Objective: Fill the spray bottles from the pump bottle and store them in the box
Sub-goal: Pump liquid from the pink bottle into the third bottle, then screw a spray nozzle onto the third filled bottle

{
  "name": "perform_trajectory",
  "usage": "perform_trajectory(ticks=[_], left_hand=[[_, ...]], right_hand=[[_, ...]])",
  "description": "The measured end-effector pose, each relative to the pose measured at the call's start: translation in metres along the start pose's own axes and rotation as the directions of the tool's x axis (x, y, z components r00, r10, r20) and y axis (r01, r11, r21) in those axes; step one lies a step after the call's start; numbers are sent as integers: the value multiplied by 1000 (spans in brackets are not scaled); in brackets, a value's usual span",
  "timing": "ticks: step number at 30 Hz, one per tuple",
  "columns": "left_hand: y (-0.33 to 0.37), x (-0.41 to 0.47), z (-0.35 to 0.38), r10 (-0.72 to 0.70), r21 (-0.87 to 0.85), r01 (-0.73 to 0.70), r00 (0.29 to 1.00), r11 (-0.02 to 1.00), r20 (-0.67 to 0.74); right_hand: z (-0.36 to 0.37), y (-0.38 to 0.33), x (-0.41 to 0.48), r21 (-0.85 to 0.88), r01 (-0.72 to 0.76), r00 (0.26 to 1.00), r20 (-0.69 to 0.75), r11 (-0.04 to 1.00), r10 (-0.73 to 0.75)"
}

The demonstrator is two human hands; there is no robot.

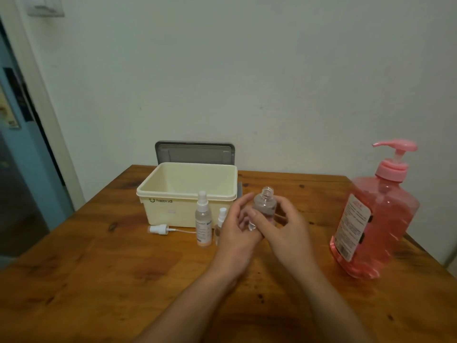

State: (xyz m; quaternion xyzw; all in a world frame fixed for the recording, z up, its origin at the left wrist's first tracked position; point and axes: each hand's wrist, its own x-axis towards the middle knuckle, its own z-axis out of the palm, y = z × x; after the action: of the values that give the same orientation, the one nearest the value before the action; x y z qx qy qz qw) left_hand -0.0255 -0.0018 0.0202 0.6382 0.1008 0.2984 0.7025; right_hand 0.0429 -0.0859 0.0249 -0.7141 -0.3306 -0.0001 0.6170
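Open spray bottle (pixel 264 206) at table centre, upright, neck bare for filling, we judge. Right hand (pixel 282 226) wraps it, thumb across the front. Left hand (pixel 236 229) lies loose-fingered against its lower side, steadying, not gripping. Spray head (pixel 158 229) lies well left. Tall capped bottle (pixel 203 219) and short capped bottle (pixel 221 217) wait before the lidless box (pixel 173 211). Pump bottle (pixel 371 219) stands right, within reach.

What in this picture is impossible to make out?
Head view only:
- Lower part of the small spray bottle: hidden behind the left hand.
- Fill level of the uncapped bottle: covered by the right hand gripping it.
- Label print on the pump bottle: too blurred to read.
- Inside of the box near the front: hidden by its front wall.
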Motion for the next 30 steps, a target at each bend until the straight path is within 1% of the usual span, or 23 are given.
perform_trajectory(ticks=[3,6,10,12,14,16,18,20,23,25,27,30], left_hand=[[0,-2,-7,-1,45,1,1000,999,11],[3,-7,-15,-1,85,-3,999,996,36],[3,-11,-35,-2,184,-4,1000,983,30],[3,-15,-47,29,248,-33,999,968,20],[5,-21,-58,90,307,-81,996,948,-15],[8,-27,-70,172,333,-130,980,934,-100],[11,-27,-83,225,339,-148,954,929,-200],[12,-22,-96,236,391,-110,928,914,-289],[6,-10,-118,236,511,-6,892,860,-387],[1,-4,-131,228,592,85,871,802,-435],[-4,0,-141,209,668,177,865,723,-456],[-9,2,-153,158,723,285,864,630,-478]], right_hand=[[4,5,0,-22,6,1000,-11,1000,-7],[6,5,-2,-18,-4,1000,11,1000,4],[13,3,-6,16,-19,999,37,1000,19],[14,3,-8,50,-36,998,44,998,34],[16,2,-10,71,-50,997,60,996,45],[18,1,-11,70,-57,996,74,996,52],[20,1,-13,69,-65,995,82,996,59],[22,1,-14,60,-83,993,86,995,78],[25,2,-15,51,-101,991,92,994,96],[27,1,-16,43,-105,990,95,993,101],[28,1,-17,42,-106,990,97,994,101],[30,1,-18,30,-104,988,114,994,100]])
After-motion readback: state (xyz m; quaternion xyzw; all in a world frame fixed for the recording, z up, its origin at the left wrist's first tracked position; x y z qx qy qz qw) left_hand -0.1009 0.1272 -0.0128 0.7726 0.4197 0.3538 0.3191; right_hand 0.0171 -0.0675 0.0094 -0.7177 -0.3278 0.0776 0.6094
